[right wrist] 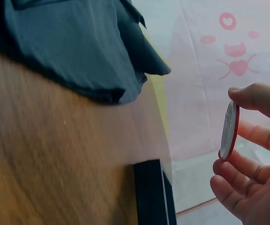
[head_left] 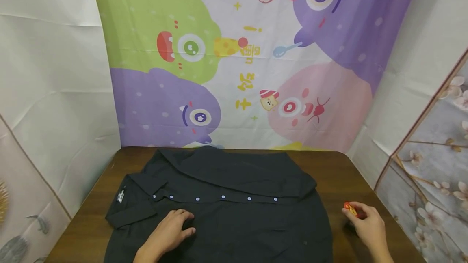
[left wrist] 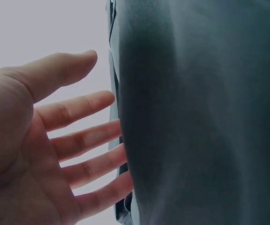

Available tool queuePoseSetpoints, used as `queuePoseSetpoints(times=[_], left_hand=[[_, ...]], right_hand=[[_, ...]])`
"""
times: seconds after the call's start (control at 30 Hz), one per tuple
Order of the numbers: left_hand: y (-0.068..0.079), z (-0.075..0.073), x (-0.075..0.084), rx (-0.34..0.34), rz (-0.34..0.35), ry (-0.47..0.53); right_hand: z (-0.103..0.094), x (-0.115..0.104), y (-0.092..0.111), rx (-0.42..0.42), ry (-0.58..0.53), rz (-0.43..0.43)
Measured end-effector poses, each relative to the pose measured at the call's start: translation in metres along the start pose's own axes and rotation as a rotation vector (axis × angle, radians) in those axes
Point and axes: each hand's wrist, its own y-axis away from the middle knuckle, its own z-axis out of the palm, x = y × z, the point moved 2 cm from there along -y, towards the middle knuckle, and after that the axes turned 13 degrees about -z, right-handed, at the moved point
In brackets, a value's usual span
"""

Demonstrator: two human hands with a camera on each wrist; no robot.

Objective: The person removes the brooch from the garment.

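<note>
A black button-up shirt (head_left: 234, 230) lies spread on the brown table, with a row of pale buttons (head_left: 223, 197) across it and one sleeve (head_left: 135, 210) folded in at the left. My left hand (head_left: 166, 232) is over the shirt's left part, holding nothing. In the left wrist view its fingers (left wrist: 90, 138) are spread and nearly straight beside the dark cloth (left wrist: 196, 117). To the right of the shirt, my right hand (head_left: 369, 228) pinches a small red and yellow round badge (head_left: 351, 209). The right wrist view shows the badge (right wrist: 229, 131) edge-on, its pale back and red rim visible.
Brown tabletop (head_left: 347, 182) shows along both sides of the shirt. A cartoon-print cloth (head_left: 234, 129) hangs behind the table, and pale panels (head_left: 58, 72) stand at the sides. In the right wrist view, a black straight-edged object (right wrist: 150, 197) shows low down.
</note>
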Motion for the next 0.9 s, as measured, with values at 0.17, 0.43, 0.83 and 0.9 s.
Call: queuePoseSetpoints(times=[0.17, 0.43, 0.83, 0.9], left_hand=[[0.0, 0.0, 0.0, 0.006, 0.01, 0.004], [-0.001, 0.0, 0.0, 0.009, 0.009, 0.006], [-0.002, 0.0, -0.001, -0.011, 0.005, 0.01], [-0.002, 0.001, -0.001, -0.014, 0.002, 0.008]], right_hand=[[-0.002, 0.009, 0.003, -0.028, 0.022, 0.009], [-0.004, 0.014, 0.005, -0.026, 0.039, 0.007], [-0.003, 0.029, 0.004, -0.104, 0.083, 0.003], [-0.003, 0.031, 0.004, -0.13, 0.092, 0.002]])
